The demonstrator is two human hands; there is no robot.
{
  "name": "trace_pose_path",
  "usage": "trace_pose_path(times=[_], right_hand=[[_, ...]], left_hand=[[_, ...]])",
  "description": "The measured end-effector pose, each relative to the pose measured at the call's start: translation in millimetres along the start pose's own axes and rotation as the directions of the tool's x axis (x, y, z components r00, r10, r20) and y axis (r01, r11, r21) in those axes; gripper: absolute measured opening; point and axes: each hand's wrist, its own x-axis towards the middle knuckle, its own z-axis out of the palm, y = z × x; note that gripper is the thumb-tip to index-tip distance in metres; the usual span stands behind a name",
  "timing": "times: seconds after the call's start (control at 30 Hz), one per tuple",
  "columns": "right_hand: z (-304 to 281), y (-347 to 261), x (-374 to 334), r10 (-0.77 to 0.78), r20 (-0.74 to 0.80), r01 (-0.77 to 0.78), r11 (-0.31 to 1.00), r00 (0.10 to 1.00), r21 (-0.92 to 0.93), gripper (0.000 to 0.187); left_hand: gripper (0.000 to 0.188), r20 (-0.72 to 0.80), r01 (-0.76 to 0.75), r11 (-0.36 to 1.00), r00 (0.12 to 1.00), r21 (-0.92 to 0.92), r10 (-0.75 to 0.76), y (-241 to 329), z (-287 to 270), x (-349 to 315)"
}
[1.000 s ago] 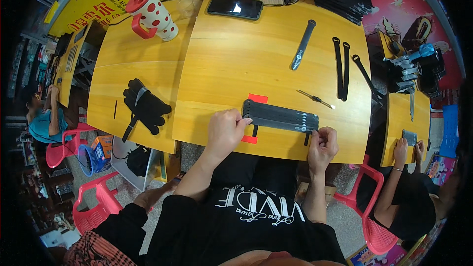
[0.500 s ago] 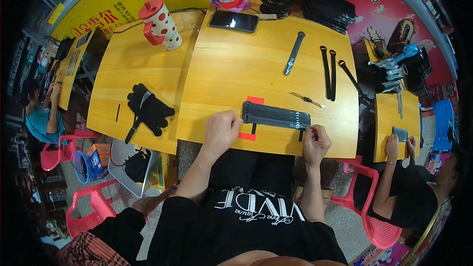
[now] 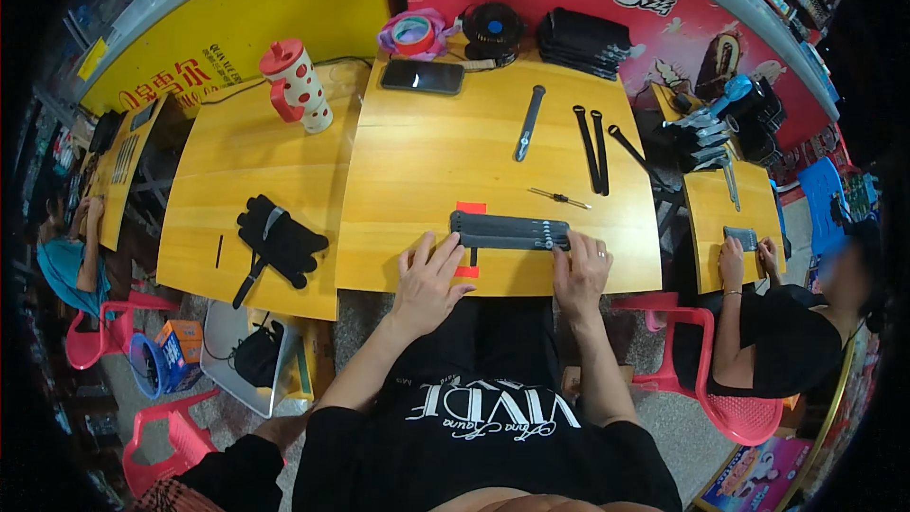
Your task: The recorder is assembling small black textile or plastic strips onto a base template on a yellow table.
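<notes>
A row of overlapping dark grey straps, with small round holes at the left end and pale marks near the right end, lies flat on the yellow table. Under it, a thin black strip runs crosswise between red tape pieces. My left hand is at the straps' left end, fingers stretched and thumb out to the side, fingertips at the edge. At the right end, my right hand rests its extended fingertips against the straps, thumb apart from the fingers.
Beyond the straps lie a thin pointed tool, a single grey strap and black straps. Farther back are a phone, tape roll, fan and black stack. Black gloves and a tumbler stand left.
My left hand has let go of the straps' left end and spread its fingers. My right hand has loosened its pinch, fingers now extended at the right end. The view has shifted slightly.
</notes>
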Motion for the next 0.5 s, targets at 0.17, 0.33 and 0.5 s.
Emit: trace_pose_path(times=[0.17, 0.33, 0.5], right_hand=[[51, -22, 102, -0.004, -0.043, 0.008, 0.995, 0.999, 0.098, 0.029], [124, -13, 179, 0.461, 0.089, -0.434, 0.874, 0.883, -0.219, 0.03], [144, -20, 176, 0.471, 0.103, -0.452, 0.877, 0.876, -0.16, 0.021]], left_hand=[[0.042, -0.219, -0.013, 0.991, 0.976, -0.135, -0.017, 2, 3, -12], [0.027, -0.292, 0.011, 0.979, 0.954, -0.206, -0.072, 6, 1, -25], [0.024, -0.323, 0.091, 0.965, 0.931, -0.245, -0.17, -5, -12, -29]])
